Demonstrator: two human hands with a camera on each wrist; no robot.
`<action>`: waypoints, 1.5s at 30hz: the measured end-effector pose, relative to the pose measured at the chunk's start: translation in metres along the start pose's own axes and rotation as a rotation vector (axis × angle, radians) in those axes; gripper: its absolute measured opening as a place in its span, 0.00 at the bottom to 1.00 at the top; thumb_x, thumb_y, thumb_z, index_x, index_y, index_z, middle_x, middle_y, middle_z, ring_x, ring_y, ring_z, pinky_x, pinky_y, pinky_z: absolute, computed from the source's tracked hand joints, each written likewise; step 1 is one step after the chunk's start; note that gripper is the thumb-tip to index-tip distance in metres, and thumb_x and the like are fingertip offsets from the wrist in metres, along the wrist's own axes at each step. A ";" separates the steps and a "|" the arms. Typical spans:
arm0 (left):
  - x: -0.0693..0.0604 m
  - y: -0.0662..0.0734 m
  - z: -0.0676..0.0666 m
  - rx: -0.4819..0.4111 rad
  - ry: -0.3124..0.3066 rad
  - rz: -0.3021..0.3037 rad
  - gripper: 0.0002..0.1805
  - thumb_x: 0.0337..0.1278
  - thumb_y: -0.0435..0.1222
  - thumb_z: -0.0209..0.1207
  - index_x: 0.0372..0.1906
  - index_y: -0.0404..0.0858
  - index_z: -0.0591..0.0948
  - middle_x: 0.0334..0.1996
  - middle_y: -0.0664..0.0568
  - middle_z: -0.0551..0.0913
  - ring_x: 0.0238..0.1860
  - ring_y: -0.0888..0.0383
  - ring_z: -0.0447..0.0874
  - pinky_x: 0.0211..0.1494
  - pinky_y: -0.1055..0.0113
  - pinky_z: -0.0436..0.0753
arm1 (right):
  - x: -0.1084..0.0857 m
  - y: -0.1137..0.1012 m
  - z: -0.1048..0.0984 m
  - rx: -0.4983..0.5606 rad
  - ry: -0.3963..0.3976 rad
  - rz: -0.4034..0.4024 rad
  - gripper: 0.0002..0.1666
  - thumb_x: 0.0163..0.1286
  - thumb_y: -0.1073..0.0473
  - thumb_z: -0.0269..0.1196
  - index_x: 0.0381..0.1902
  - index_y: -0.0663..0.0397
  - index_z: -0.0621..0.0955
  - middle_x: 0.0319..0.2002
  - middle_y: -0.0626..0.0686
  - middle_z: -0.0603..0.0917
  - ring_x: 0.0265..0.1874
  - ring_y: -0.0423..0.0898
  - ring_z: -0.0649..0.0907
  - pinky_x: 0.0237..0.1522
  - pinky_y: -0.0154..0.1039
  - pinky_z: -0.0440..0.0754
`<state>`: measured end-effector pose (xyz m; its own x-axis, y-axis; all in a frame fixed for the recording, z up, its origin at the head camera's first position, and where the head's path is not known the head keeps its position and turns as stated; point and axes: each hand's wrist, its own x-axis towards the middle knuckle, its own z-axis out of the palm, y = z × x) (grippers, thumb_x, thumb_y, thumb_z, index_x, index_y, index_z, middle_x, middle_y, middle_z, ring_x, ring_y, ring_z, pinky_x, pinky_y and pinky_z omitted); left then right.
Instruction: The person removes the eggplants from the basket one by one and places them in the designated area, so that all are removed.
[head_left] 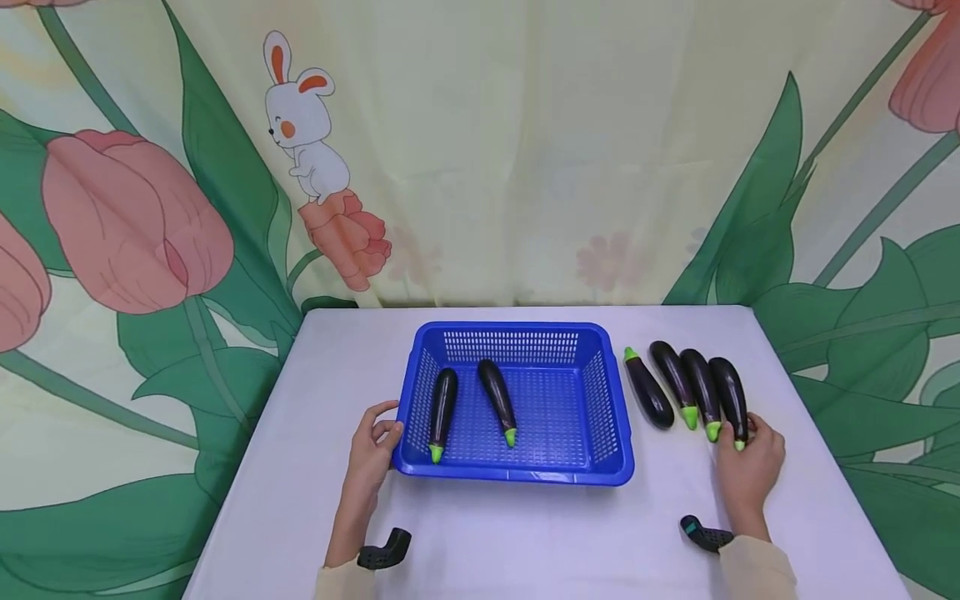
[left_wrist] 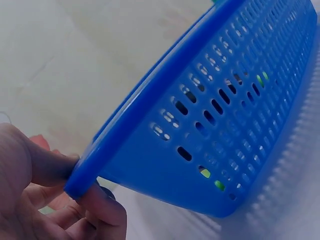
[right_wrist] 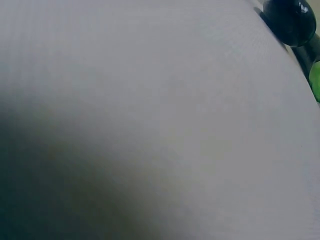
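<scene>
My left hand [head_left: 371,450] grips the left rim of a blue plastic basket [head_left: 517,476]. In the left wrist view, thumb and fingers pinch the basket's rim [left_wrist: 82,175]. Two dark purple eggplants with green tips lie inside, one on the left [head_left: 444,408] and one nearer the middle [head_left: 497,398]. To the right of the basket, several more eggplants lie in a row. My right hand [head_left: 752,462] holds the green-tipped end of the rightmost eggplant [head_left: 729,392], thumb on one side and fingers on the other. The right wrist view does not show this hand's fingers.
A white-covered table [head_left: 480,542] carries everything. Beside the held eggplant lie others, the nearest [head_left: 699,379] close against it and the leftmost [head_left: 649,392] near the basket wall. Behind the table hangs a curtain [head_left: 525,167] printed with tulips and a rabbit.
</scene>
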<state>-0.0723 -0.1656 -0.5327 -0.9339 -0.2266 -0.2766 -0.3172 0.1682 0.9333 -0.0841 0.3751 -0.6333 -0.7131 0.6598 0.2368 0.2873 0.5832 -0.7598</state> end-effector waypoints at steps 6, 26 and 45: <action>0.010 0.008 -0.002 -0.030 -0.006 0.035 0.23 0.77 0.34 0.56 0.72 0.45 0.71 0.50 0.36 0.85 0.36 0.55 0.87 0.31 0.68 0.84 | 0.012 -0.016 0.001 -0.009 -0.016 -0.014 0.32 0.76 0.61 0.58 0.72 0.72 0.69 0.59 0.73 0.73 0.52 0.64 0.70 0.50 0.53 0.62; 0.005 -0.002 0.002 -0.045 -0.038 0.085 0.23 0.76 0.34 0.57 0.71 0.44 0.72 0.48 0.36 0.85 0.35 0.53 0.88 0.30 0.68 0.84 | 0.004 0.002 -0.006 -0.019 -0.001 0.000 0.34 0.74 0.60 0.60 0.75 0.63 0.69 0.62 0.66 0.73 0.41 0.28 0.60 0.44 0.31 0.59; 0.003 -0.014 -0.003 -0.072 -0.028 0.067 0.23 0.78 0.36 0.56 0.73 0.45 0.71 0.52 0.37 0.84 0.37 0.56 0.88 0.35 0.68 0.87 | -0.005 -0.005 -0.004 0.041 -0.038 -0.013 0.30 0.76 0.59 0.58 0.74 0.60 0.70 0.62 0.62 0.71 0.39 0.27 0.61 0.44 0.31 0.59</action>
<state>-0.0697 -0.1712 -0.5459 -0.9572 -0.1900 -0.2181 -0.2420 0.1130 0.9637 -0.0793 0.3705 -0.6281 -0.7408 0.6332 0.2244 0.2516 0.5712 -0.7813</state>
